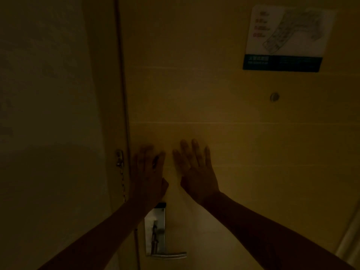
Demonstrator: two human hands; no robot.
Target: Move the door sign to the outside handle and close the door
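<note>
The scene is dim. A pale wooden door [224,106] fills the view and sits flush against its frame at the left edge. My left hand [149,172] lies flat on the door near that edge, fingers spread. My right hand [196,170] lies flat beside it, fingers apart, holding nothing. Below my left hand is the metal lock plate [154,228] with a lever handle [169,255] pointing right. No door sign hangs on this inside handle, and no sign is in view.
A security chain [121,176] hangs from its bracket on the frame left of the door. An evacuation plan notice [286,38] is stuck at the door's upper right, with a peephole [274,96] below it. A plain wall [48,114] stands at the left.
</note>
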